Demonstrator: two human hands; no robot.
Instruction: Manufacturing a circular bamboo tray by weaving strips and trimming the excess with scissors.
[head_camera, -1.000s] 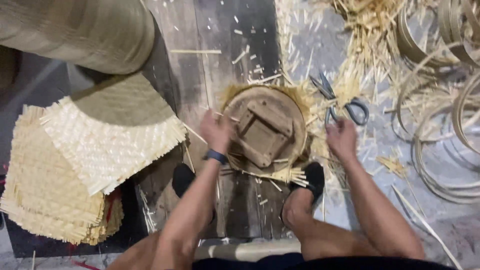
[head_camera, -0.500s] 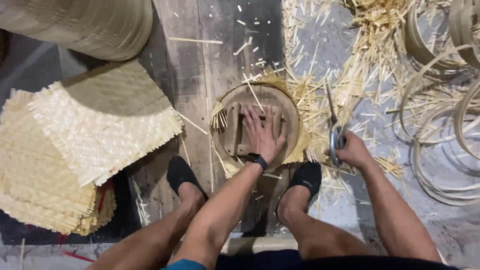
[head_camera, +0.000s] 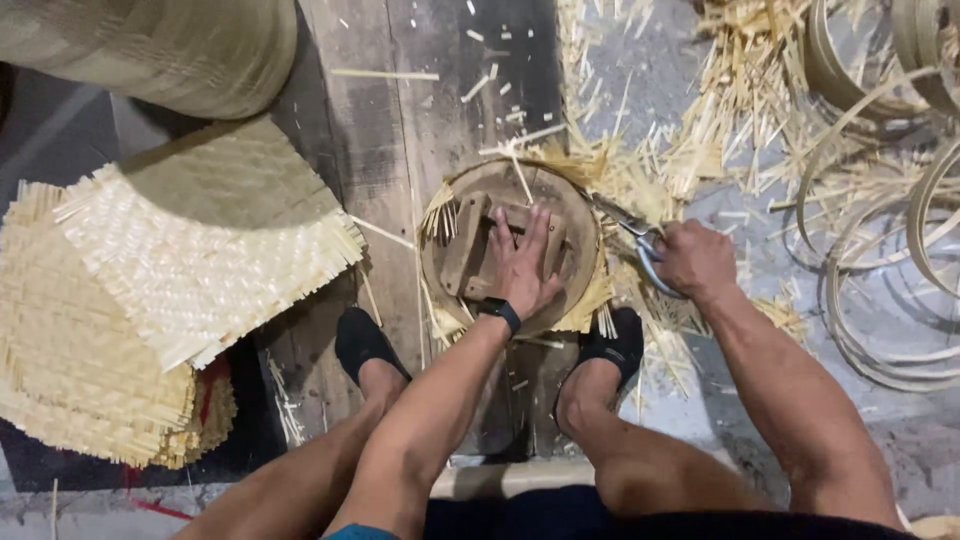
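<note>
Scissors (head_camera: 640, 240) now cutting, right hand (head_camera: 695, 260) gripping; left hand (head_camera: 525, 265) (fingers spread) presses round mould (head_camera: 575, 215).

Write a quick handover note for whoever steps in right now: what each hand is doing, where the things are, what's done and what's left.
Left hand: flat, fingers spread, pressing on the round wooden mould on the floor planks.
Right hand: closed on the scissors, blades at the mould's right edge.
Woven bamboo mat lies clamped under the mould, its fringe sticking out around the rim.
Done: loose trimmings lie scattered to the right; how much of the edge is cut is unclear.
Left: fringe shows at the left and lower right of the rim.
Square woven mats are stacked to the left, bamboo hoops to the right.
</note>
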